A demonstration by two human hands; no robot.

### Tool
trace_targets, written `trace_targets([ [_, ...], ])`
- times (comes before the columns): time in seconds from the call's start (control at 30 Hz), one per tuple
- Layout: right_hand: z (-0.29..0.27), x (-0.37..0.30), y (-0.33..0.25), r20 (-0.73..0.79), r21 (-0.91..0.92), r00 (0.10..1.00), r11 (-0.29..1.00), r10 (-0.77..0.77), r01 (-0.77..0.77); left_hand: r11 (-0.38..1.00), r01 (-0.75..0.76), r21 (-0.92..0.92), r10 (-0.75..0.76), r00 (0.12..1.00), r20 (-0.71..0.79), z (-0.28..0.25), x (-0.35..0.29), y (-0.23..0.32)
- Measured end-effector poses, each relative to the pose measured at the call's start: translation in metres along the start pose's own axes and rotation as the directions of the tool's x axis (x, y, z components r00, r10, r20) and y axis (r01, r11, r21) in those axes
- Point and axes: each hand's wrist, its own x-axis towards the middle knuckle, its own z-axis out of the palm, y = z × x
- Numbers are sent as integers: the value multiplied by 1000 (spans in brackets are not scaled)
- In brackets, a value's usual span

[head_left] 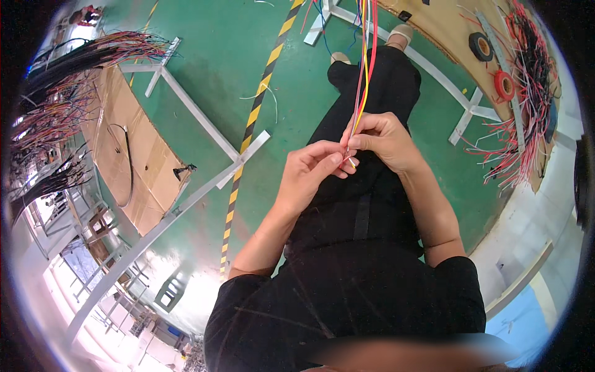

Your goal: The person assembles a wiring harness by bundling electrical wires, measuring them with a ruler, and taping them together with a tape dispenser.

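Wires (366, 80) pinched near their lower ends, above the dark-clothed legs (390, 80).
Red, yellow and other strands are led down from the upper edge of the view and gathered at the fingertips. By the right hand (351, 142), thumb and forefinger nearly closed, the bundle is pinched, apparently to be steadied; by the left hand (341, 155), also drawn into a close pinch, the short ends are held just below, presumably for fine control. On the brown worktop (446, 34) to the right, a black tape roll (474, 46) and a red tape roll (499, 84) are placed beside a metal strip (517, 121) and a wire heap (536, 80), perhaps for easy reach.
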Motion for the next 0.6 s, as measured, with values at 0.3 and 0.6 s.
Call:
trace_targets([
  [0.3, 3, -3, 10, 36, 164, 998, 985, -59, 53, 997, 19, -71, -23, 999, -50, 5, 3, -8],
  [0.6, 17, -7, 7, -71, 91, 996, 994, -54, 61, 879, -208, 430, 296, 944, -147, 15, 0, -18],
])
